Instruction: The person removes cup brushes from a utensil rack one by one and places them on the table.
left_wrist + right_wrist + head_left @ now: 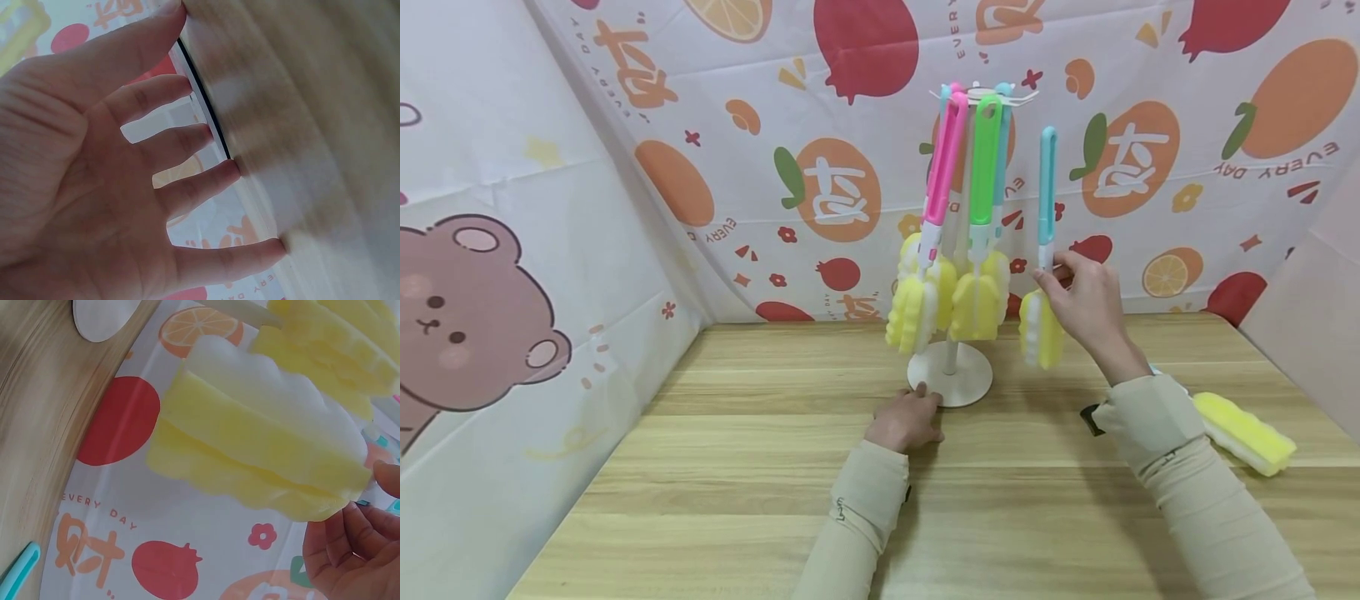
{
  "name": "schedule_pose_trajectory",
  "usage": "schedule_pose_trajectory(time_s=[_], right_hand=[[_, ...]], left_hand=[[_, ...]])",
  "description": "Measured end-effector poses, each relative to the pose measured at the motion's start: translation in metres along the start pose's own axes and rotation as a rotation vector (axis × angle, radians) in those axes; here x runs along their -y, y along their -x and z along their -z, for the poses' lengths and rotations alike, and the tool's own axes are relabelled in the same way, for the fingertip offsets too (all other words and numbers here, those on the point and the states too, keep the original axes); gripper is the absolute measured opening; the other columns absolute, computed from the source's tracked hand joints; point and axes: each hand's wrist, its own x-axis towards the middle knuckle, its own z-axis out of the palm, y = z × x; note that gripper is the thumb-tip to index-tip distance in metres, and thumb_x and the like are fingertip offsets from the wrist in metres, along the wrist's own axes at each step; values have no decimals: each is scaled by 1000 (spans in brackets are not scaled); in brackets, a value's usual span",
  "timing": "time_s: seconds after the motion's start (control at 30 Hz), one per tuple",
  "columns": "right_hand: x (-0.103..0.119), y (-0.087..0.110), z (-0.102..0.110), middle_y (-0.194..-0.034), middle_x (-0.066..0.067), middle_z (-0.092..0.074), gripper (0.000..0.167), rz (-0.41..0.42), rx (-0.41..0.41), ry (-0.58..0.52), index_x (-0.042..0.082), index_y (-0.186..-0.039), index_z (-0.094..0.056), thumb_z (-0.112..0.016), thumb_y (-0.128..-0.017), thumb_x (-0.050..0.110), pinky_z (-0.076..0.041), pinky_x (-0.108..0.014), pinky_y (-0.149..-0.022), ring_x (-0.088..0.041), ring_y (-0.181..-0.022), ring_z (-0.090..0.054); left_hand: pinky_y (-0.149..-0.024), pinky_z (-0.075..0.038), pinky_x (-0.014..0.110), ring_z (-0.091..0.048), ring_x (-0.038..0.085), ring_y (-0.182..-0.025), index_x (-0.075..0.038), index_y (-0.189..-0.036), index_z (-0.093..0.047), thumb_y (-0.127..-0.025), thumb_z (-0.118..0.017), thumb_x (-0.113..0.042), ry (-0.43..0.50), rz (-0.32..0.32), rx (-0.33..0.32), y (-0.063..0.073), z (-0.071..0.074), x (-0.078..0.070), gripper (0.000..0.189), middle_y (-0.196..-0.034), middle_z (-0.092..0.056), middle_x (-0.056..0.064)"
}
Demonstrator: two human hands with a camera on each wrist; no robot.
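Note:
My right hand pinches a blue-handled sponge brush at its white neck, handle up, to the right of a white rack. In the right wrist view the yellow and white sponge head points away from the fingers. The rack's round base stands on the table, and my left hand touches its front left edge with spread fingers. From the rack's top hang several sponge brushes, among them a pink-handled one and a green-handled one in front. Blue handles show behind them.
On the wooden table at the right lies another sponge brush, partly hidden by my right sleeve. A printed fruit cloth hangs behind the table. A white cloth with a bear hangs at the left.

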Motion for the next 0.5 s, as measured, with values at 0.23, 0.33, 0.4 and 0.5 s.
schedule_pose_trajectory(time_s=[0.23,0.33,0.4,0.5], right_hand=[[1,1,1,-87,-24,-69,21,-10,22,-2,-9,-108,-70,-67,-99,10,-50,-40,-68,-34,-78,-61],[1,1,2,-86,-24,-68,22,-15,26,6,-9,-108,-69,-67,-99,10,-49,-40,-67,-33,-78,-58],[-1,2,2,-86,-24,-68,22,-21,31,13,-9,-108,-69,-67,-99,11,-49,-40,-67,-33,-77,-57],[-4,3,2,-86,-24,-67,23,-32,42,26,-9,-109,-69,-67,-99,11,-48,-39,-66,-34,-77,-57]], left_hand=[[-90,-50,64,-46,32,-136,-16,-138,-61,-93,-76,-30,4,2,1,0,0,0,50,-157,-42,11],[-89,-51,63,-46,32,-136,-16,-138,-60,-93,-76,-30,-1,1,3,0,0,0,50,-157,-42,11],[-89,-51,62,-46,32,-136,-16,-138,-60,-93,-76,-31,-5,0,1,0,0,0,50,-157,-42,11],[-89,-51,62,-47,32,-136,-16,-139,-60,-94,-76,-31,-8,-2,-2,0,0,0,50,-157,-42,11]])
